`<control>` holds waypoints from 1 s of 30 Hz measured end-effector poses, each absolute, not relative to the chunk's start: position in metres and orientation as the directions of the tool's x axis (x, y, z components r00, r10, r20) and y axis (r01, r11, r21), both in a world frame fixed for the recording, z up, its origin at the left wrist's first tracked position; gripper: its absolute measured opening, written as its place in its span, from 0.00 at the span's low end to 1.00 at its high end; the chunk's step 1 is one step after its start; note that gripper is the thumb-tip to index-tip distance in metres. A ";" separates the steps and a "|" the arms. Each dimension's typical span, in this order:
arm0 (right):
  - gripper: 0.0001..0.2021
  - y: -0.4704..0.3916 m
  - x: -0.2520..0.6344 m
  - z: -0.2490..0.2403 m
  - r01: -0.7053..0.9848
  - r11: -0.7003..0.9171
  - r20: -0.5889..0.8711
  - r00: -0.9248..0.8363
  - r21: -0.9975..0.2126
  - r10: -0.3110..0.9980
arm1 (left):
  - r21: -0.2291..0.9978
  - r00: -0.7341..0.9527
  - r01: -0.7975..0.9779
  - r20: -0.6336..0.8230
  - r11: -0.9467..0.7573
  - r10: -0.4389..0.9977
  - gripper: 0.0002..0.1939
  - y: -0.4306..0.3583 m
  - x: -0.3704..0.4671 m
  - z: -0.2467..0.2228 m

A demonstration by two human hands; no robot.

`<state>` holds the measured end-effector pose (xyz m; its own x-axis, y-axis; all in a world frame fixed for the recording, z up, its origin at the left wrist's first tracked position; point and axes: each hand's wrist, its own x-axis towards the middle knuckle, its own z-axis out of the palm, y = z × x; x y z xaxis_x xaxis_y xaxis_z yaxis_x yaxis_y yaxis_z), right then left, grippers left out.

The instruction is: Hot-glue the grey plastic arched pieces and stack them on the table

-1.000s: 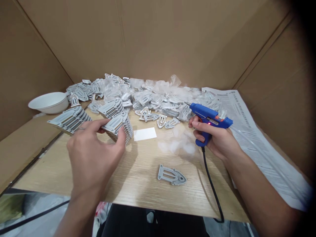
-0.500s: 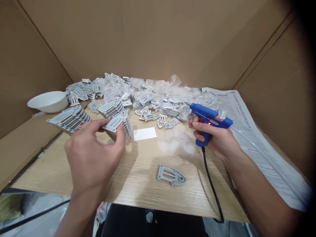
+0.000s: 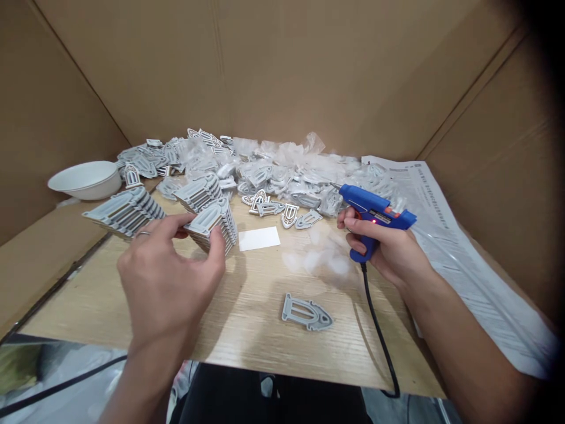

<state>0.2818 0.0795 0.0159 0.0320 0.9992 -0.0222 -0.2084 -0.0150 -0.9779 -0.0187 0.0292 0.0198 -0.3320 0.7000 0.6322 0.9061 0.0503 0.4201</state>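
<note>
My left hand (image 3: 172, 274) grips the near stack of grey arched plastic pieces (image 3: 214, 224), thumb on its near side and fingers round the far left side. Two more stacks stand close by: one behind (image 3: 199, 193) and a leaning one to the left (image 3: 126, 212). In my right hand (image 3: 388, 241) is a blue hot glue gun (image 3: 375, 209), its nozzle pointing left and a red light glowing. A clear glue stick (image 3: 445, 253) trails from its rear. One single grey arched piece (image 3: 306, 312) lies flat on the table between my hands.
Behind lies a long heap of similar pieces, many in clear plastic bags (image 3: 282, 168). A white bowl (image 3: 86, 181) stands at left, a white card (image 3: 259, 238) mid-table, printed paper (image 3: 435, 218) at right. Cardboard walls (image 3: 282, 70) enclose the table (image 3: 247, 335). A black cord (image 3: 379, 335) hangs from the gun.
Almost nothing differs. My left hand has shifted very slightly on the near stack, while the right hand and glue gun hold their place.
</note>
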 end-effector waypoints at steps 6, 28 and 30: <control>0.14 0.080 0.282 0.015 -0.203 -0.008 -0.014 0.026 -0.979 1.000 | 0.469 -0.355 0.882 0.594 0.048 0.722 0.24 0.025 -0.017 0.023; 0.14 0.079 0.281 0.017 -0.189 -0.018 -0.024 0.027 -0.982 0.999 | 0.539 -0.393 0.842 0.563 0.038 0.727 0.24 0.021 -0.019 0.016; 0.14 0.079 0.281 0.017 -0.186 -0.017 -0.021 0.022 -0.982 1.000 | 0.542 -0.394 0.839 0.556 0.040 0.731 0.24 0.020 -0.019 0.015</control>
<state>0.2813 0.0792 0.0167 0.0220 0.9995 -0.0212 -0.1859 -0.0167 -0.9824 -0.0195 0.0202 0.0153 -0.3944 0.7315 0.5562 0.8391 0.0400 0.5425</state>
